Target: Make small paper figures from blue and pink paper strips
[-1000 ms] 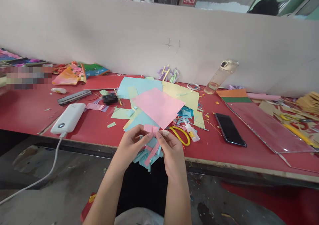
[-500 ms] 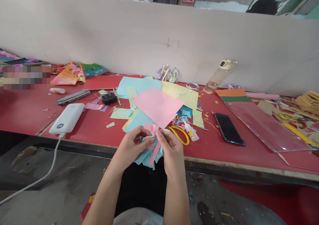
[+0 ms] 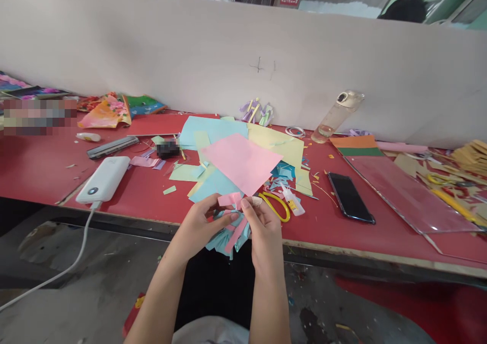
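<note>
Between my two hands, over the table's front edge, is a small paper figure (image 3: 221,242) with a pleated light-blue skirt and pink strips. My left hand (image 3: 201,225) is closed on it from the left, thumb lying across its middle. From the right, my right hand (image 3: 262,222) pinches the pink strip (image 3: 236,232) near the figure's top; something whitish shows at its fingers. A pink sheet of paper (image 3: 243,161) lies just beyond my hands, on top of light-blue and yellow sheets. Close to my right hand are yellow-handled scissors (image 3: 279,207) and a small glue bottle (image 3: 292,200).
On the red table (image 3: 148,202) are a white power bank (image 3: 104,179) with a cable, a stapler-like grey tool (image 3: 113,147), a phone (image 3: 350,197) and a tilted water bottle (image 3: 338,118). Paper scraps lie about. A white partition (image 3: 182,60) stands behind.
My right thumb has shifted slightly on the pink strip, and the strip's lower end has swung a little left. Both hands stay on the paper figure.
</note>
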{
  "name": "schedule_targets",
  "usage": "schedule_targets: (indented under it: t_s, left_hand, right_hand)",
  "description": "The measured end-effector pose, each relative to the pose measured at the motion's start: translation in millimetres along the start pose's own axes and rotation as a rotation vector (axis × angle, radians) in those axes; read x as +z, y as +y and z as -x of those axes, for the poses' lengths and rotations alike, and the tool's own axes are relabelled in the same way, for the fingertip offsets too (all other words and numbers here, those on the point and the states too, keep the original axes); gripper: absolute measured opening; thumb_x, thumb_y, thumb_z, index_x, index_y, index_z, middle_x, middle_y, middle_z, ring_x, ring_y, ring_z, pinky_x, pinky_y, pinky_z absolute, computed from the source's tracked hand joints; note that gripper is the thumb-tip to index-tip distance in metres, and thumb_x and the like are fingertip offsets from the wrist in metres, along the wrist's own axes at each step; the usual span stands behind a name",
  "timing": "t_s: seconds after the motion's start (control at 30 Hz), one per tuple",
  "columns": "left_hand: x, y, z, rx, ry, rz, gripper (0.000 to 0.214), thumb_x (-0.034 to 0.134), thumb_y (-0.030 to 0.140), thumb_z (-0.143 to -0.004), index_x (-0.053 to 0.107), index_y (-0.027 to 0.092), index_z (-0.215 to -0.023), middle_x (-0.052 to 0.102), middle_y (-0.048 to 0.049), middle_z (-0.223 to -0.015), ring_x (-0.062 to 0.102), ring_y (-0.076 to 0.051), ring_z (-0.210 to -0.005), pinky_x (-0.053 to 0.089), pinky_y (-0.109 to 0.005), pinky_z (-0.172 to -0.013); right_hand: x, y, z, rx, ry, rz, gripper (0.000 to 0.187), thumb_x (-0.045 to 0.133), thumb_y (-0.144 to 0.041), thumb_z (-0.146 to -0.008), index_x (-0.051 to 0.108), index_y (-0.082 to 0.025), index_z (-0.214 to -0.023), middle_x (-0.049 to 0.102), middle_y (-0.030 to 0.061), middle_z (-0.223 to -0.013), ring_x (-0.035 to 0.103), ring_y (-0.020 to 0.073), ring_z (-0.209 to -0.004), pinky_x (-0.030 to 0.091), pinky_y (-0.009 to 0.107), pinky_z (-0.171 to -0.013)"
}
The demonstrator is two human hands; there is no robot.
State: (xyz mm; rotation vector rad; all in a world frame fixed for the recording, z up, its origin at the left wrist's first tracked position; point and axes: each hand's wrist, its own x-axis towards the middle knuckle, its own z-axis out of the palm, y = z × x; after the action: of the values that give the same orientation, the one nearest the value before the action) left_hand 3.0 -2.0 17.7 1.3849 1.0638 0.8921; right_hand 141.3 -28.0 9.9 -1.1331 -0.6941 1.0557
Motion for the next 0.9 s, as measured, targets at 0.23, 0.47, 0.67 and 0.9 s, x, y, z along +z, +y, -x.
schedule_targets:
  t_s: [0.23,0.47,0.67,0.9]
  left_hand:
    - [-0.6,5,4,0.042,-0.020,-0.103,0.018,0.077,0.035,-0.082,0.067,0.020,-0.082,0.064,-0.0002,-0.078,0.056,-0.015,-0.070,0.050,-0.025,-0.063]
    - [-2.1,5,3,0.031,-0.074,0.075,0.022,0.081,0.037,-0.081,0.069,0.020,-0.085,0.063,-0.0001,-0.081,0.059,-0.014,-0.071,0.056,-0.023,-0.061]
    - [-16.2,15,-3,0.084,0.048,0.141,0.023,0.082,0.038,-0.081,0.068,0.020,-0.082,0.062,0.0009,-0.078,0.059,-0.012,-0.065,0.052,-0.021,-0.057]
    - [-27.4,30,-24,0.245,0.222,0.060,0.028,0.084,0.042,-0.079,0.067,0.019,-0.081,0.064,-0.0014,-0.081,0.059,-0.014,-0.071,0.051,-0.022,-0.060]
  right_hand:
    - [0,0,-2,-0.002,0.073,-0.071,0.025,0.082,-0.042,-0.077,0.073,-0.020,-0.081,0.071,0.0007,-0.071,0.066,0.0165,-0.068,0.054,0.030,-0.069]
    - [-9,8,-11,-0.013,0.087,-0.065,0.031,0.084,-0.047,-0.075,0.072,-0.019,-0.078,0.070,0.0004,-0.069,0.066,0.0162,-0.064,0.057,0.030,-0.066]
    - [-7,7,-12,-0.015,0.103,-0.112,0.030,0.085,-0.045,-0.074,0.073,-0.018,-0.081,0.072,0.0023,-0.071,0.069,0.0184,-0.069,0.060,0.031,-0.064]
    - [-9,8,-13,-0.040,0.127,-0.140,0.028,0.084,-0.042,-0.076,0.072,-0.018,-0.084,0.072,0.0026,-0.074,0.071,0.0188,-0.072,0.061,0.031,-0.063]
